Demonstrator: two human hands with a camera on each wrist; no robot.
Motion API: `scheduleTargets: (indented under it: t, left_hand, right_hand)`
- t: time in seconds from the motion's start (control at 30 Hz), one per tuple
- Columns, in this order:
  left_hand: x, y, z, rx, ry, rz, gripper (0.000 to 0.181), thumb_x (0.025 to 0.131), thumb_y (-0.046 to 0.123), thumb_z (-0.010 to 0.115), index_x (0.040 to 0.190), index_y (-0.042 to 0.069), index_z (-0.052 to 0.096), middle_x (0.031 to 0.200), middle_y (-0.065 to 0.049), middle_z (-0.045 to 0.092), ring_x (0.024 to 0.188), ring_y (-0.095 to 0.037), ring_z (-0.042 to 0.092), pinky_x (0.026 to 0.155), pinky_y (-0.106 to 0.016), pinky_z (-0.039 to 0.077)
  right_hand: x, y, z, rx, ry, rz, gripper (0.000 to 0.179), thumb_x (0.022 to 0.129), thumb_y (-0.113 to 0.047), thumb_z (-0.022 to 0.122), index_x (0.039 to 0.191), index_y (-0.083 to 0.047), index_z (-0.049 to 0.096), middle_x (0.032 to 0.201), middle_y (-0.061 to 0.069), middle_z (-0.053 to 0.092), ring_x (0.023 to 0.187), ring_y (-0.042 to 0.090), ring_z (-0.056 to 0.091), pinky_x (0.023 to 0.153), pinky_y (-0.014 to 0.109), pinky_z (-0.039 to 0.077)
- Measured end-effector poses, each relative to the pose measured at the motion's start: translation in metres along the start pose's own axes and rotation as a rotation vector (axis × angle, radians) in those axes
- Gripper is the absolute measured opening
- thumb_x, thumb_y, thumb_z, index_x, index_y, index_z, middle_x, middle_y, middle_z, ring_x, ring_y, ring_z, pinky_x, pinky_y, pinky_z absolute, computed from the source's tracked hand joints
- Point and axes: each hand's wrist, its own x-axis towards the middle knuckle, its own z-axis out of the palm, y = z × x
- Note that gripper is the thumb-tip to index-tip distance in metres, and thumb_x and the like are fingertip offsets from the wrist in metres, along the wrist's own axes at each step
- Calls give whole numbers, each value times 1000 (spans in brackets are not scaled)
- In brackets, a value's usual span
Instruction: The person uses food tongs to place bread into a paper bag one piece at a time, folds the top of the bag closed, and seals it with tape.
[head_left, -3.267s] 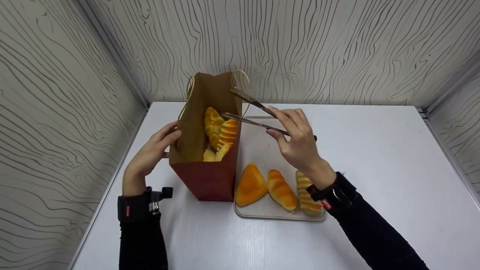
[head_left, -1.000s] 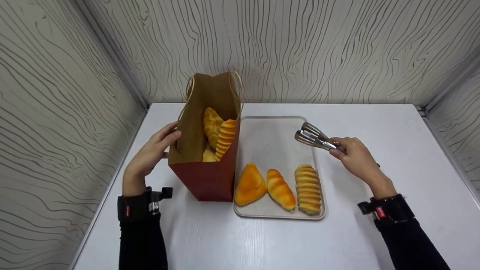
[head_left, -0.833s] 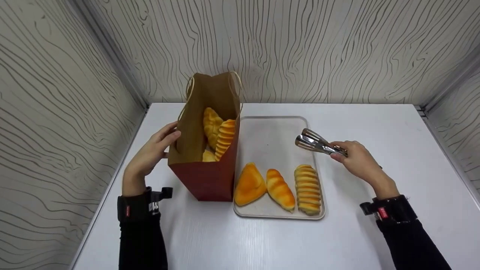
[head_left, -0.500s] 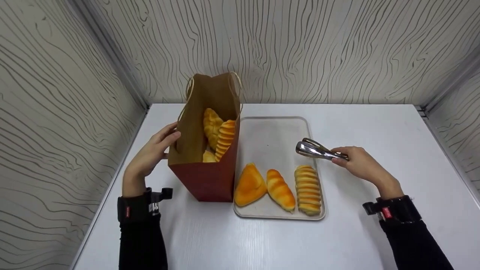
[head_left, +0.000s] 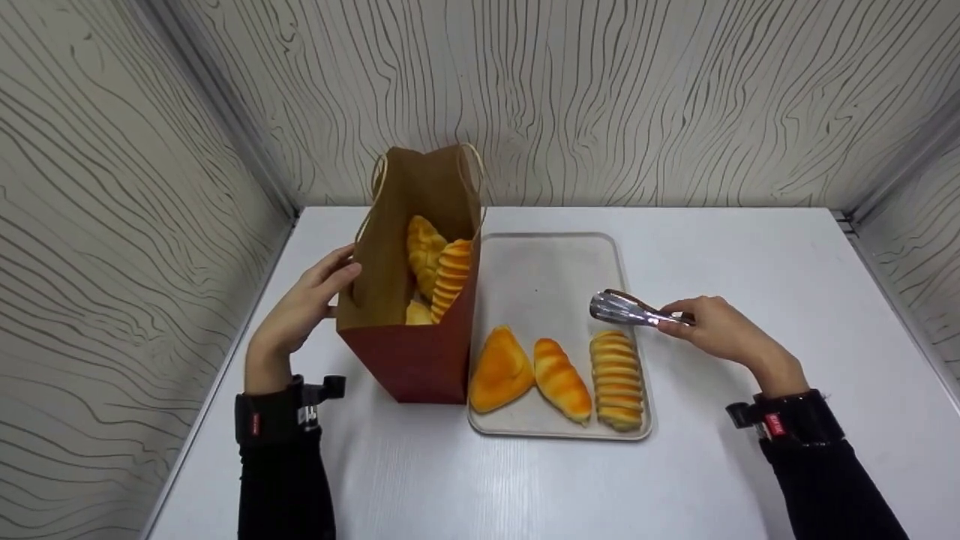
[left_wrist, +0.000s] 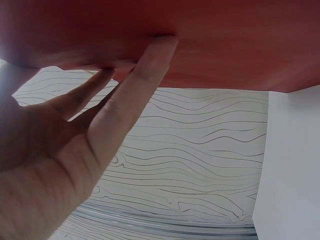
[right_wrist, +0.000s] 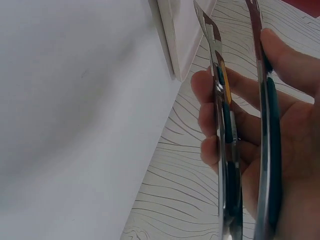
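Observation:
My left hand point(head_left: 304, 300) holds the left side of a red paper bag point(head_left: 420, 364) at its rim; in the left wrist view a digit presses its red outer wall point(left_wrist: 225, 50). Inside the bag lie a croissant point(head_left: 424, 251), a ridged roll point(head_left: 452, 274) and part of another bread piece point(head_left: 418, 313). My right hand point(head_left: 716, 326) grips metal tongs point(head_left: 626, 309), thumb on one arm and fingers on the other. The tongs' heads hang over the tray's right edge, just beyond a ridged bread point(head_left: 617, 382). Nothing shows between the tongs' arms in the right wrist view.
A pale tray point(head_left: 540, 300) lies right of the bag, its left edge against it. On its near end sit a triangular bread point(head_left: 502, 371) and an oblong roll point(head_left: 562, 381), left of the ridged bread. Patterned walls point(head_left: 562, 97) enclose the white table point(head_left: 787, 285).
My right hand has moved from the bag's opening to the tray's right side. The tongs, spread earlier, now have their heads closer together and lower, nearer the ridged bread. My left hand stays put.

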Motion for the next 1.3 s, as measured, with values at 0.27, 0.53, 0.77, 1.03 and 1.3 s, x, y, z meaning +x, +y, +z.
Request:
scheduleTargets:
  t: [0.27,0.53,0.77,1.03,1.3]
  left_hand:
    - [-1,0,1,-7,-7,2,72,110,42,47,166,7,19,167,-19,26,149,-40,34,110,-65,40]
    - [-1,0,1,-10,-5,2,72,110,42,47,166,7,19,167,-20,26,149,-40,34,110,-65,40]
    - [-1,0,1,-7,-5,3,72,110,42,47,166,7,19,168,-18,24,149,-39,34,109,-64,41]
    - [-1,1,1,-1,-2,-1,73,110,43,47,167,8,19,167,-18,26,148,-39,35,109,-64,42]
    - [-1,1,0,-9,-1,-8,73,110,43,48,167,8,19,167,-19,27,148,-38,35,109,-64,40]
  right_hand:
    - [-5,3,-4,-16,-61,8,44,101,-30,70,124,7,71,79,0,61,70,15,49,60,30,40]
    - [-8,5,-9,0,-124,4,41,102,-31,69,122,5,73,85,1,63,75,16,51,64,31,41]
    - [-12,4,-12,8,-174,22,46,101,-31,69,124,8,71,79,-1,58,74,16,49,62,31,40]
    - [-12,2,-13,8,-186,13,43,99,-30,72,125,5,72,79,-3,57,75,15,48,63,30,39]
    - [-10,1,-8,20,-141,11,35,95,-20,76,119,6,75,80,-1,62,76,17,50,64,31,40]
